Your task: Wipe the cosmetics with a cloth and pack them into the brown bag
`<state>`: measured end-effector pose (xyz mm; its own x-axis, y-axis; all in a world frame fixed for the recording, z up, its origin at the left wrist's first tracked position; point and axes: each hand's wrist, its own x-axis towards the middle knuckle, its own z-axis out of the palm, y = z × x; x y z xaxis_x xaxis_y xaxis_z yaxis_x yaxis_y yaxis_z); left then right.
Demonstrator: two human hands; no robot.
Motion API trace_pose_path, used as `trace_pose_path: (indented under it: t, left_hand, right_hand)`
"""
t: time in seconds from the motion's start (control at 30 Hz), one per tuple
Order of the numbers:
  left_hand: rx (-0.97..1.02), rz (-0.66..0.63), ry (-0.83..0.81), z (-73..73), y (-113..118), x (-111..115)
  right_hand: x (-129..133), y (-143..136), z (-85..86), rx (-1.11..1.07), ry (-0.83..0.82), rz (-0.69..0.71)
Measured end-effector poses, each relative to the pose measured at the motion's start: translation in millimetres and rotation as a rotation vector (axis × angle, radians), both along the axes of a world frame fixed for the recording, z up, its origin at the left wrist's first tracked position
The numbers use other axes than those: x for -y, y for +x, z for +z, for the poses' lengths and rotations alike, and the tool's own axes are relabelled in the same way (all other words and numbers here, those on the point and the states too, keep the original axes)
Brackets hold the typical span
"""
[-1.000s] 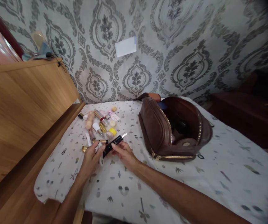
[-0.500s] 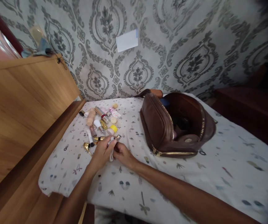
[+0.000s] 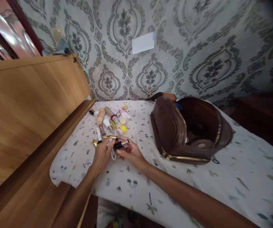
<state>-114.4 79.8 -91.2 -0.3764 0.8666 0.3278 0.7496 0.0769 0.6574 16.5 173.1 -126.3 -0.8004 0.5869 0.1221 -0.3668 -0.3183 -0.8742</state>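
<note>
My left hand (image 3: 102, 154) is closed, thumb over fingers, on a looped white cord (image 3: 113, 155) that hangs below its fingertips. A slim black tube with a silver end (image 3: 121, 144) lies between both hands, pointing right. My right hand (image 3: 133, 154) is closed round that tube, with the fingers behind it and the thumb below. Just past my left fingers lies a gold tube (image 3: 110, 137). A white tube with a black cap (image 3: 98, 135) and a gold piece (image 3: 95, 143) are beside the left hand.
Cosmetics, including a peach bottle (image 3: 100, 116) and a yellow-lidded jar (image 3: 122, 129), lie on the patterned cloth (image 3: 136, 177). An unzipped brown leather bag (image 3: 168, 122) stands at right. A wooden panel (image 3: 36, 88) rises at left; a patterned wall is behind.
My right hand has opened up from the cord and closed round the tube, whose black body now shows. My view has swung left, so everything sits further right.
</note>
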Motion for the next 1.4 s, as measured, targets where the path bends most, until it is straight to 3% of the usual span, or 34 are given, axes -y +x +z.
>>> trace_pose_path:
  t: [0.13, 0.3, 0.5, 0.67, 0.8, 0.97, 1.2, 1.4]
  left_hand:
    - [-0.395, 0.142, 0.082, -5.9, -9.7, 8.7]
    - [-0.56, 0.028, 0.142, -7.3, -6.3, 7.6]
    - [-0.741, -0.071, 0.257, -9.3, 28.3, -1.9]
    - [-0.752, -0.114, 0.106, -13.0, 43.3, -8.6]
    - [-0.712, -0.06, 0.105, -3.6, 29.0, -7.6]
    - [-0.575, -0.025, -0.038, 6.1, 8.5, -4.6]
    - [-0.305, 0.012, -0.093, 10.6, -5.1, 1.0]
    - [-0.305, 0.051, -0.016, 6.8, -8.7, 5.9]
  right_hand:
    - [1.9, 15.5, 11.7, 0.077, -0.094, 0.011]
    - [6.2, 28.7, 16.9, 0.175, -0.16, -0.08]
    - [14.6, 39.9, 5.0, 0.182, -0.057, -0.216]
    - [16.0, 46.9, -0.3, 0.187, 0.08, -0.201]
    - [13.9, 49.0, 3.6, 0.194, 0.147, -0.22]
    - [12.4, 50.1, 2.6, 0.196, 0.157, -0.209]
    - [11.0, 51.9, -1.7, 0.162, 0.221, -0.255]
    - [9.3, 52.2, 4.0, 0.188, 0.211, -0.236]
